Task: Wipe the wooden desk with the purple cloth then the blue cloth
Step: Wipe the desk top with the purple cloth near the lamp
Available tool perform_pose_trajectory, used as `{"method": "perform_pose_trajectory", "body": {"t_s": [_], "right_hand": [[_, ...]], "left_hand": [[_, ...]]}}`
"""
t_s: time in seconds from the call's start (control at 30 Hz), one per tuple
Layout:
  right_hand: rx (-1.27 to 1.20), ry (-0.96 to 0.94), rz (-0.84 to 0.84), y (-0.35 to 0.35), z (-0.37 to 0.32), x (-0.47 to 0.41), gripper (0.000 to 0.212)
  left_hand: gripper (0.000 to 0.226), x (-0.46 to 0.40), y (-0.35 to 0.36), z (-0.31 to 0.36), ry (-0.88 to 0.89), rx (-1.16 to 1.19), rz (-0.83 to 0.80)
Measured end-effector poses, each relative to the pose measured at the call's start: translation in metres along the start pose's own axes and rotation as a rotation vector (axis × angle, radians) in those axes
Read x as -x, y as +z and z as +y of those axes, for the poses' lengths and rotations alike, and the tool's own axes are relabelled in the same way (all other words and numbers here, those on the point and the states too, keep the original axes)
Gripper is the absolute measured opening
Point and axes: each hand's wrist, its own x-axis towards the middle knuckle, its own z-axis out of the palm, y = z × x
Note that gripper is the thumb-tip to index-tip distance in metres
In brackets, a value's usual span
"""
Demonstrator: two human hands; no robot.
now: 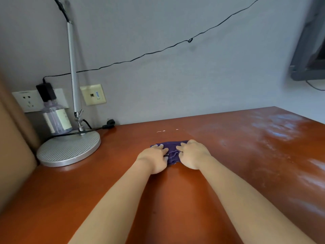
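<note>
A bunched purple cloth (pixel 171 149) lies on the reddish-brown wooden desk (pixel 237 164), a little short of the wall. My left hand (pixel 153 158) lies on the cloth's left part, its fingers curled into the fabric. My right hand (pixel 192 154) presses on the cloth's right part with bent fingers gripping it. Most of the cloth is hidden under both hands. No blue cloth is in view.
A silver desk lamp with a round base (pixel 68 149) stands at the back left, a clear bottle (pixel 56 118) behind it. Wall sockets with a black adapter (pixel 46 91) and a cable run along the wall. A brown side panel (pixel 14 138) closes the left; a dark monitor (pixel 309 50) is at right.
</note>
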Motion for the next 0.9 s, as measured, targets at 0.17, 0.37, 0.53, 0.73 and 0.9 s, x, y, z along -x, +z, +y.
{"method": "perform_pose_trajectory", "body": {"t_s": [0.17, 0.37, 0.53, 0.73, 0.9], "right_hand": [[0.019, -0.011, 0.010, -0.003, 0.002, -0.045, 0.047], [-0.020, 0.021, 0.024, -0.001, 0.007, -0.095, 0.046], [-0.043, 0.017, 0.008, -0.001, 0.011, -0.109, 0.048], [-0.056, 0.004, -0.009, 0.000, 0.007, -0.072, 0.047], [-0.053, -0.007, -0.010, 0.003, 0.000, -0.019, 0.048]], "left_hand": [[0.050, -0.040, -0.003, -0.018, -0.018, -0.005, -0.010], [0.051, -0.081, -0.006, -0.031, -0.029, 0.004, -0.006], [0.052, -0.096, -0.006, -0.036, -0.044, 0.022, 0.004], [0.052, -0.072, -0.002, -0.025, -0.056, 0.005, -0.012], [0.052, -0.025, 0.005, -0.006, -0.041, 0.004, -0.017]]}}
